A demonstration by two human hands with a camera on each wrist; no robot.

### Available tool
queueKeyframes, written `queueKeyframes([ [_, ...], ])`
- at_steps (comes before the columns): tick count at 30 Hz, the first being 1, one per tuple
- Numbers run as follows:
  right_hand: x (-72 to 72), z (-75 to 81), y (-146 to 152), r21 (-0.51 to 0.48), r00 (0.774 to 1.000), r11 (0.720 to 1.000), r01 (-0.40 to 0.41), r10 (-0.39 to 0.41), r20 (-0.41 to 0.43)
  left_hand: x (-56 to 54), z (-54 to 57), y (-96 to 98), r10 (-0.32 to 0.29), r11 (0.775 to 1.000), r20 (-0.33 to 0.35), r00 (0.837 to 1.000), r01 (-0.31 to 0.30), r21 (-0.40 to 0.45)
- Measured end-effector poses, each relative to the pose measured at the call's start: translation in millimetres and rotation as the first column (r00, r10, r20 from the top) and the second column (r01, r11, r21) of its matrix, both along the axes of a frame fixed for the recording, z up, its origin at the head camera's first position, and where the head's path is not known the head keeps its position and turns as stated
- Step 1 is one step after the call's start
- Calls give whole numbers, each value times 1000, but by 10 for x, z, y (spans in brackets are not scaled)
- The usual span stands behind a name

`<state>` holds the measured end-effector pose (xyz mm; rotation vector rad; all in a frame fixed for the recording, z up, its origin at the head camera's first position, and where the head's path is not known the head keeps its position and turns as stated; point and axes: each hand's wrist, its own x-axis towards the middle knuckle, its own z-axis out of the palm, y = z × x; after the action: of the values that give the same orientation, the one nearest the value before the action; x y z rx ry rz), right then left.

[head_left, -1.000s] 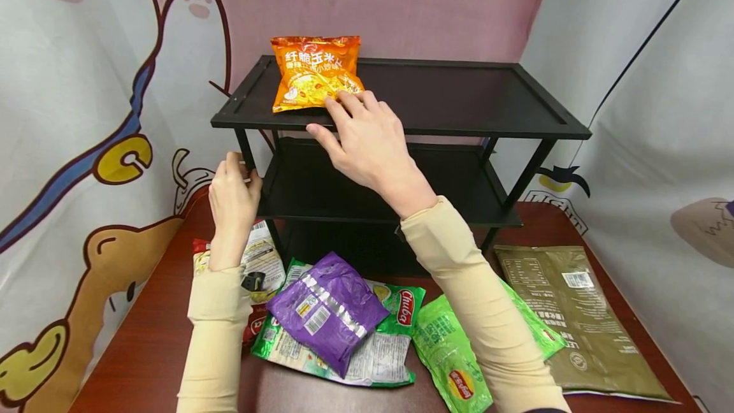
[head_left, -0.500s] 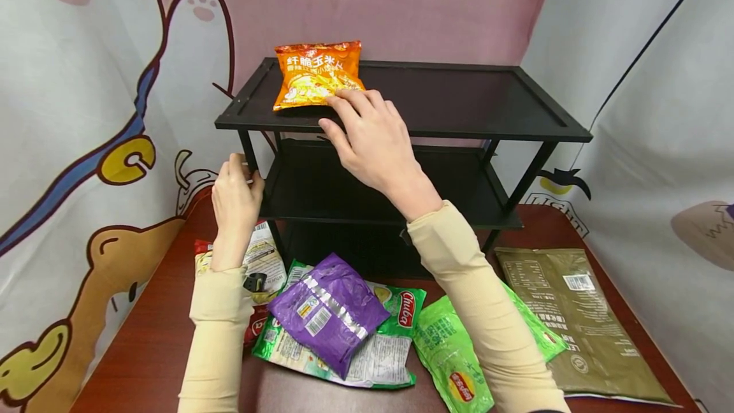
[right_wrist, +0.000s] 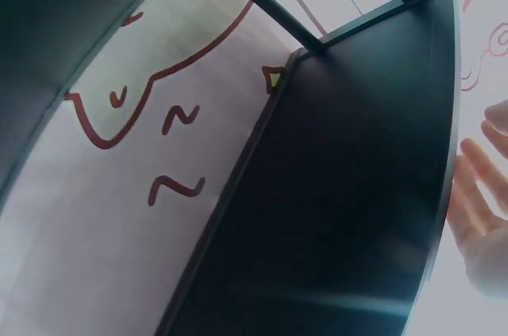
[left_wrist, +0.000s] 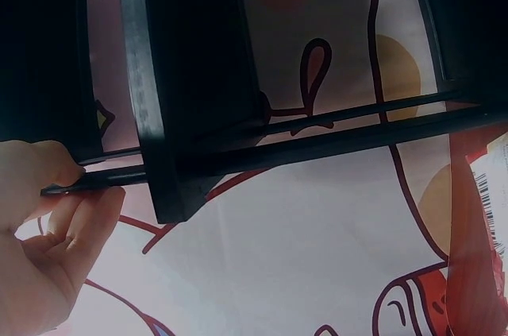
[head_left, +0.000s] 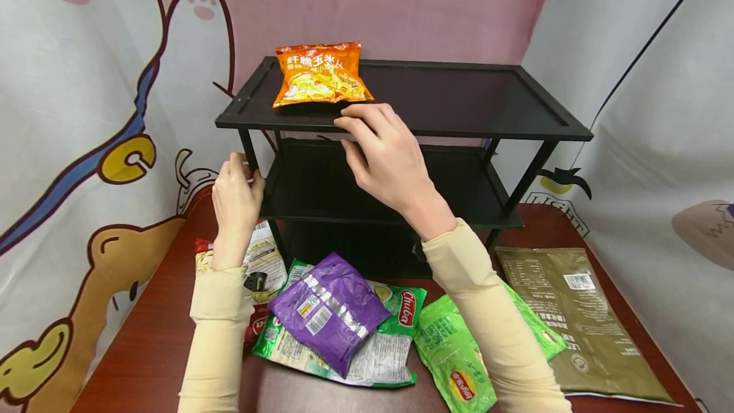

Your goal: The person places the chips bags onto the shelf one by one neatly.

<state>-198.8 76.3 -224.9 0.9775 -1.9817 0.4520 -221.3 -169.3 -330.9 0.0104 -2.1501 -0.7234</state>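
An orange snack bag (head_left: 321,75) leans back on the left part of the top tier of a black shelf rack (head_left: 453,97), its printed front facing me. Just below and right of it, at the tier's front edge, is my right hand (head_left: 392,158), its fingers loosely bent and apart from the bag. The right wrist view shows the same hand (right_wrist: 484,201) beside the tier's edge, holding nothing. My left hand (head_left: 235,202) grips the rack's front left post (left_wrist: 119,177) between thumb and fingers, under the top tier.
In front of the rack, a purple bag (head_left: 329,311) lies on a green Chuba bag (head_left: 384,362). A red-and-white bag (head_left: 266,260) is left of them, partly behind my left wrist. A lime-green bag (head_left: 444,330) and a large olive bag (head_left: 579,311) lie to the right.
My right hand has come off the orange bag and drawn down and to the right. The bag stays on the top tier. My left hand keeps its place on the post.
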Motion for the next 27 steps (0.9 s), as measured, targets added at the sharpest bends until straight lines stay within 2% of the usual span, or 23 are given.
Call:
queueKeyframes([
  [5, 68, -137, 81, -39, 991, 995, -87, 83, -104, -5, -3, 5, -3, 1000, -3, 1000, 3, 6],
  [8, 118, -257, 115, -34, 987, 993, -114, 109, -119, -10, -5, 3, -4, 1000, -3, 1000, 4, 10],
  [12, 184, -485, 119, 29, 987, 991, -133, 135, -85, -9, -9, -7, -3, 1000, -4, 1000, 3, 8],
  [18, 278, -920, 100, 198, 991, 972, -126, 131, -15, -8, -13, -3, -3, 1000, -10, 1000, 3, 2],
  [23, 360, -1290, 89, 339, 992, 932, -126, 116, 52, -9, -10, -2, -3, 1000, -8, 1000, 3, 7],
  [27, 442, -1529, 100, 451, 988, 882, -139, 90, 127, -7, -9, -1, -3, 1000, -4, 1000, 3, 6],
])
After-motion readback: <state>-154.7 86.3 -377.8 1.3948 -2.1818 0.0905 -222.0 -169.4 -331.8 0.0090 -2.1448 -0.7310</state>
